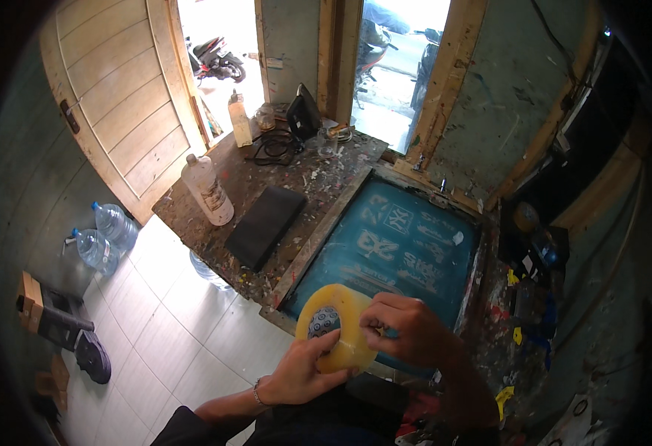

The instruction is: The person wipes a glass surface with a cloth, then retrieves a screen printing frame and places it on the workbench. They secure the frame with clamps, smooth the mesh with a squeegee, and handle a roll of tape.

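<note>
A wide roll of clear yellowish packing tape (350, 303) is held up in front of me, its patterned core facing the camera. My left hand (307, 374) grips it from below, with the thumb across the face by the core and the fingers under the rim. At the roll's right side, my right hand (408, 325) is closed, its fingertips pinched together against the tape's outer edge. Whether a loose tape end lies between those fingertips is too small to tell. Beneath both hands lies a wood-framed printing screen (355, 245) with teal mesh and pale stencil designs.
A paint-stained table (266, 175) bears a black flat case (266, 225), a white bottle (208, 191), a second bottle (239, 119) and black cable (277, 147). Large water bottles (97, 250) stand on the tiled floor at left. Tools and yellow scraps (504, 400) crowd the right.
</note>
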